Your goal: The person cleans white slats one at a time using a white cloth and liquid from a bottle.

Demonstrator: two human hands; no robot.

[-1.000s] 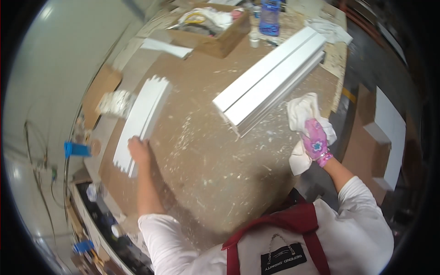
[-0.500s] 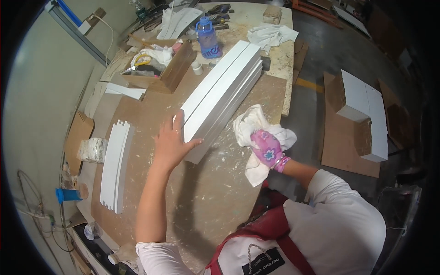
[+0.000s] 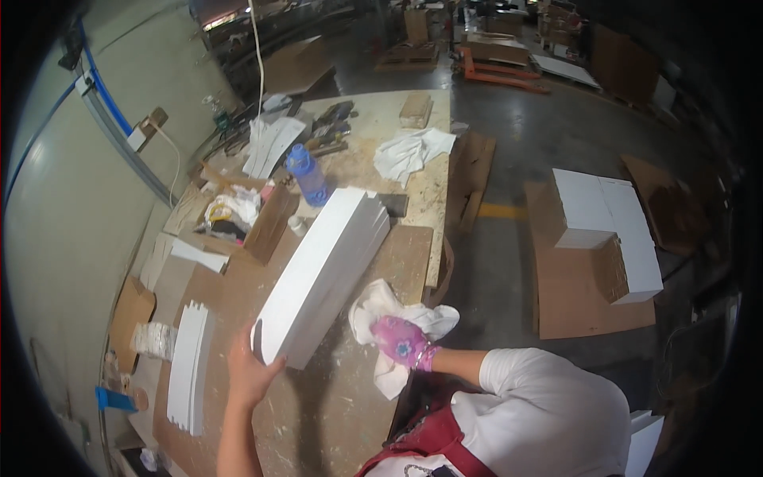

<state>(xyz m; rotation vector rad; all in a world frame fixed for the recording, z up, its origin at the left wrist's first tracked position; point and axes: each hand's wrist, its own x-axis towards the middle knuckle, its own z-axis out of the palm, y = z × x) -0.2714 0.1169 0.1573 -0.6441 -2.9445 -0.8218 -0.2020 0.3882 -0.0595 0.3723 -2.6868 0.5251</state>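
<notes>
Where the bench runs along the wall on my left, a fan of thin white strips lies flat on the dusty brown top, with a small blue object near its lower end. Further up that side sits an open cardboard box full of odds and ends. My left hand grips the near end of a stack of long white boards, fingers curled up around its lower corner; the stack is tilted up on edge and stretches diagonally away from me across the middle of the bench. Beyond its far end stands a blue plastic bottle, and a crumpled white cloth lies further right on the paler part of the bench. Just right of the stack, my right hand, in a pink glove, is clenched on a white rag that rests on the bench near its edge. Out on the floor to the right, white blocks sit on sheets of cardboard.
</notes>
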